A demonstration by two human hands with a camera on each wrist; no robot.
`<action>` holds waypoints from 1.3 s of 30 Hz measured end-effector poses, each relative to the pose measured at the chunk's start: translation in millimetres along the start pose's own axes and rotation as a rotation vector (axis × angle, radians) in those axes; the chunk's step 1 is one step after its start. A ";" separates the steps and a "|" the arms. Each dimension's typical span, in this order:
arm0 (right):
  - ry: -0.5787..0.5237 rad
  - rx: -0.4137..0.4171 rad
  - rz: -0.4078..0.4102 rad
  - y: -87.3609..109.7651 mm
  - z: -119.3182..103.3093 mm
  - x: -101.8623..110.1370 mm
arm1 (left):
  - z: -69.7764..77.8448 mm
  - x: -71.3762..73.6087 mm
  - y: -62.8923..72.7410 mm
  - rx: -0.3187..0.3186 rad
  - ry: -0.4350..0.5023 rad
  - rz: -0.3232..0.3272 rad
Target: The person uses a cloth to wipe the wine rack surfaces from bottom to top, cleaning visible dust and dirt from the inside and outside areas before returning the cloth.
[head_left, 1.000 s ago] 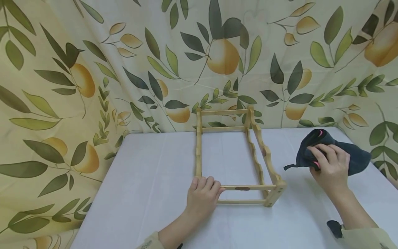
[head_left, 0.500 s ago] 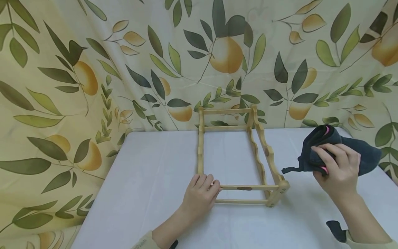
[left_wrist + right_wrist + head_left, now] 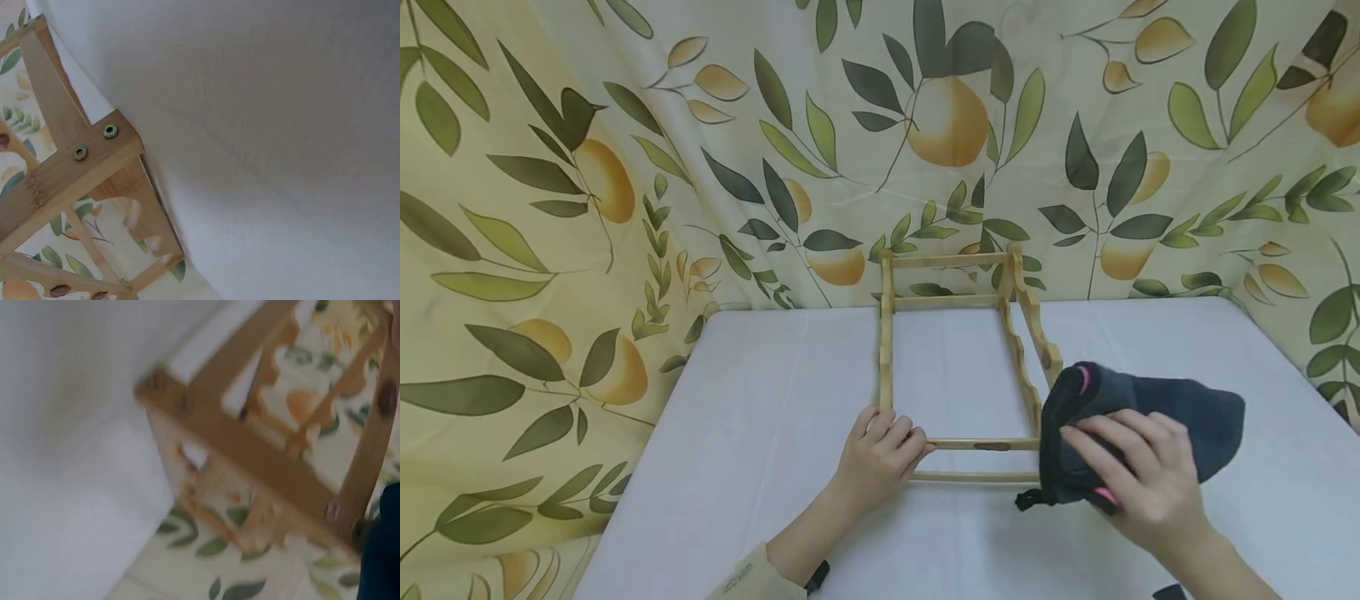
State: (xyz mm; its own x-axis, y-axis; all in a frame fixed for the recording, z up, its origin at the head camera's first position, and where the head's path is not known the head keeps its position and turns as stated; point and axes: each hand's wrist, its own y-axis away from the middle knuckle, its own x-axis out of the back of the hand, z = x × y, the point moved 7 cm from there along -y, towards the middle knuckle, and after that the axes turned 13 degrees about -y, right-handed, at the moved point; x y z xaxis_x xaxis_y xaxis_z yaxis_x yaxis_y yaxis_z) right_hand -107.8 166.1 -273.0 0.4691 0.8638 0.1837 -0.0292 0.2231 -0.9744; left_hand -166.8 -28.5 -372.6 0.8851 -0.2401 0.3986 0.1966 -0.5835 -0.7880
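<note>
A pale wooden rack [image 3: 886, 350] with wavy, notched side rails stands on the white-covered table. My left hand [image 3: 880, 454] grips its near left corner, fingers curled over the front rail. My right hand [image 3: 1150, 483] holds a bundled dark navy cloth [image 3: 1195, 408] with pink edging and a short black cord end. In the head view that cloth overlaps the rack's near right corner and hides it. Seen from the left wrist, the rack's end board [image 3: 37, 194] shows two round bolts. The right wrist view has the blurred rack [image 3: 250, 456] and a strip of the cloth [image 3: 380, 550] at the edge.
White cloth covers the table [image 3: 760, 392]. Behind it and at the left hangs a curtain [image 3: 700, 208] printed with leaves and orange fruit, close to the rack's far end. A black strap end [image 3: 1169, 592] shows below my right wrist.
My right hand has brought the navy cloth leftward and nearer, from the right side of the table to the rack's near right corner. My left hand keeps its grip on the rack.
</note>
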 end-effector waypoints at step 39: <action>0.086 -0.099 -0.599 95.0 -19.5 -95.2 | -3.6 -1.6 -2.0 0.027 0.104 -0.009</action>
State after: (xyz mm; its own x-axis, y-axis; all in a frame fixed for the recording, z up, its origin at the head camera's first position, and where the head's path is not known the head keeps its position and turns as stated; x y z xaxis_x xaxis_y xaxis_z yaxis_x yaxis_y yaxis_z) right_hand -138.0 96.2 -385.5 0.4481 0.5610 0.6960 0.3416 0.6120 -0.7132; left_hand -170.2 -29.7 -370.0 0.8350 -0.3145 0.4514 0.2170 -0.5656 -0.7956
